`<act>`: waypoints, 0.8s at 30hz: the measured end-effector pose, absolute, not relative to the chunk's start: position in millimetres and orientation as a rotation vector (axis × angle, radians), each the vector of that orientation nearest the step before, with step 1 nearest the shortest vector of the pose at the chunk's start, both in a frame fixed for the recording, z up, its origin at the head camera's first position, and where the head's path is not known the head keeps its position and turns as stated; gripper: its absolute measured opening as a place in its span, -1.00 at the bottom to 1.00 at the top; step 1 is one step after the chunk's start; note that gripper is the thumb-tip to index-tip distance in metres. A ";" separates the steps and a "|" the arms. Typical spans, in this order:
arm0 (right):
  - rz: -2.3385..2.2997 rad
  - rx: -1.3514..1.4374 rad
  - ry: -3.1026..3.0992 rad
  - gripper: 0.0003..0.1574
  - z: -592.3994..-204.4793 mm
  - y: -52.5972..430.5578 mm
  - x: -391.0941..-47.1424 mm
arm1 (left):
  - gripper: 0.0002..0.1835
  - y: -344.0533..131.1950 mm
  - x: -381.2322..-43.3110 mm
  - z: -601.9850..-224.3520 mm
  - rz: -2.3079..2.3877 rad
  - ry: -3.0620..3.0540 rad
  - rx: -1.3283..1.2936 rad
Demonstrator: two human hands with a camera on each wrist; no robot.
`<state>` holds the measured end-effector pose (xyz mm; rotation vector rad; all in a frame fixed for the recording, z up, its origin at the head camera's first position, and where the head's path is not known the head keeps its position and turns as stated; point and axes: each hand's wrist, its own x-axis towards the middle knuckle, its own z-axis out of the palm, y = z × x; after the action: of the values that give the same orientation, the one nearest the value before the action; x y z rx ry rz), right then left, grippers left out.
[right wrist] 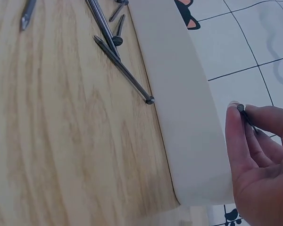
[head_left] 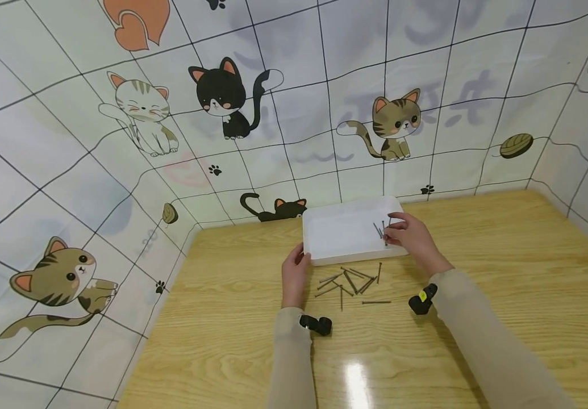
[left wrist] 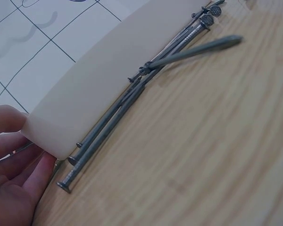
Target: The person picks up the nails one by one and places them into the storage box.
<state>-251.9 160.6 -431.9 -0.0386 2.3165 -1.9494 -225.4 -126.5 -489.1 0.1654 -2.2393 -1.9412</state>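
Observation:
A white rectangular tray [head_left: 342, 232] lies on the table against the wall. My left hand [head_left: 295, 276] holds its near left corner, fingers around the edge in the left wrist view. Over the tray's right end, my right hand [head_left: 415, 240] pinches a nail [right wrist: 241, 108] between thumb and fingers, its head facing the right wrist camera. Several nails [head_left: 378, 230] show inside the tray beside those fingertips. In front of the tray, a loose pile of long metal nails [head_left: 350, 279] lies crisscrossed on the wood, close to the tray wall.
The wood-grain table [head_left: 222, 318] extends to both sides. A single nail [head_left: 376, 302] lies apart, nearer to me. Behind the tray rises a wall covering [head_left: 309, 130] printed with cats and grid lines. Small black cameras [head_left: 316, 325] sit on both wrists.

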 end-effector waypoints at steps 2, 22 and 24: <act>-1.899 -0.046 2.358 -0.30 -430.8 158.6 -255.7 | -0.58 -126.3 -225.5 -488.9 -1.937 -2.241 0.168; -1.515 -0.058 2.552 -0.35 -439.5 145.4 -283.3 | -0.57 -127.8 -224.4 -488.6 -1.961 -2.227 0.176; -1.491 -0.049 2.560 -0.36 -440.5 145.9 -285.8 | -0.56 -127.7 -224.5 -488.5 -1.962 -2.231 0.178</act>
<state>-285.8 145.9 -440.5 -0.0489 2.5597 -1.4909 -224.5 -127.7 -488.5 0.1777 -2.2305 -1.9619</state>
